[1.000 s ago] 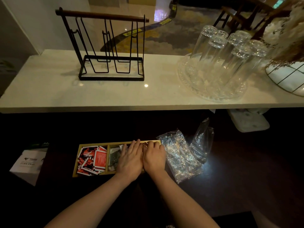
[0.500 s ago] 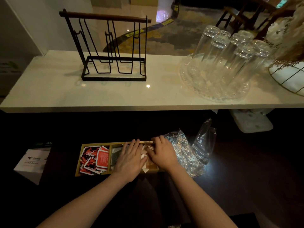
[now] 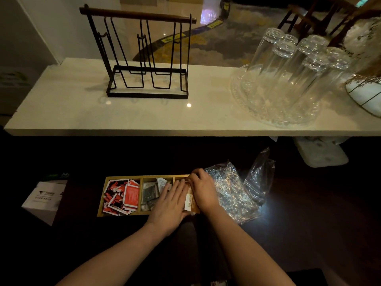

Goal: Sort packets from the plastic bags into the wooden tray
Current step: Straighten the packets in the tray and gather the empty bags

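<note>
Fingers of the left hand (image 3: 169, 205) lie flat while the right hand (image 3: 203, 191) curls over tan packets (image 3: 190, 201) (grip unclear); they should press gently, squaring these inside the wooden tray (image 3: 123, 176).

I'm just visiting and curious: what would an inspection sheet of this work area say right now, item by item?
Surface: dark lower counter, dimly lit; pale marble shelf above it.
Job's things: wooden tray with three compartments; red packets in the left one, grey packets in the middle, an orange-white packet in the right; crinkled plastic bags just right of the tray.
Clutter: white box at left.
Hands: left hand lies flat over the tray; right hand, fingers curled, at the right compartment; what it holds is hidden.
Cables: nothing seen.
Surroundings: black wire rack, upturned glasses on a glass platter.
</note>
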Demonstrator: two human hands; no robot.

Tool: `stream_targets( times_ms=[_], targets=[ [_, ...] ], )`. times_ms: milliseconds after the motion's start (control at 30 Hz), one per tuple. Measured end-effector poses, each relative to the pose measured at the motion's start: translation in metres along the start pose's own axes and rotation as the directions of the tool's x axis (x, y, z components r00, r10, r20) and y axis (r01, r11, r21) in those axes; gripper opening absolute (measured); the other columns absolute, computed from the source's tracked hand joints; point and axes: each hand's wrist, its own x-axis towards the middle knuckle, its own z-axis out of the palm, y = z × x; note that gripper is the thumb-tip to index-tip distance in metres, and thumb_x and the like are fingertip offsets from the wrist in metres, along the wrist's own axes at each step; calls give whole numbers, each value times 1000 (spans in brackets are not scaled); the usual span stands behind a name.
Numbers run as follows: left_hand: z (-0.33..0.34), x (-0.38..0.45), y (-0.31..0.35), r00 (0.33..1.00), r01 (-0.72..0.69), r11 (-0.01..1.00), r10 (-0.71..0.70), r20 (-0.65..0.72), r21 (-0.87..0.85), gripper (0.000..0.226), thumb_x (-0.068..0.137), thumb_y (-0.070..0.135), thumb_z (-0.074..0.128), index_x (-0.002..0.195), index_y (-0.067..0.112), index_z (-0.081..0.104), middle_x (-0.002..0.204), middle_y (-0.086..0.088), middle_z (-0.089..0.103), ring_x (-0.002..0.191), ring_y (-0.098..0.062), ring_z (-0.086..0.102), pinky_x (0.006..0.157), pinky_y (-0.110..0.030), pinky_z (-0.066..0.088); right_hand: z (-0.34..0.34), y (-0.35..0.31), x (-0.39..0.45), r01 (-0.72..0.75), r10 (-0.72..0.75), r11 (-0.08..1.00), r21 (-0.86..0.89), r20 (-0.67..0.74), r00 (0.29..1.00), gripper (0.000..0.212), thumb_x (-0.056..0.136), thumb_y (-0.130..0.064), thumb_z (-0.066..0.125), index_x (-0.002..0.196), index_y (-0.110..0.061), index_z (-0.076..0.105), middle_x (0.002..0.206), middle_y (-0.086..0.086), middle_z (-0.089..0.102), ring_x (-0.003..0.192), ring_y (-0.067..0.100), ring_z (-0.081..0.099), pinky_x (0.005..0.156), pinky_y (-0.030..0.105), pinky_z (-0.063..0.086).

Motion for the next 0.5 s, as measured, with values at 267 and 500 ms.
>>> stream_targets(
  times_ms=[267,500],
  targets=[
    [-7,-1,3,996,-50,991,41,-80,-121,82,89,61,32,150,10,14,158,-15,14,146,-31,11,112,-47,11,8,0,8,-86,85,996,-38,-33,996,36,94,-31,35,86,-11,65,92,6,60,82,24,56,79,38,46],
    [-4,18,12,998,-22,994,16,-58,-110,70,93,50,33,151,17,10,159,-9,5,146,-29,10,117,-50,18,-33,16,1,-440,439,568,696,196,877,21,96,-13,49,100,-11,70,102,-6,66,96,7,61,87,26,47]
  ],
)
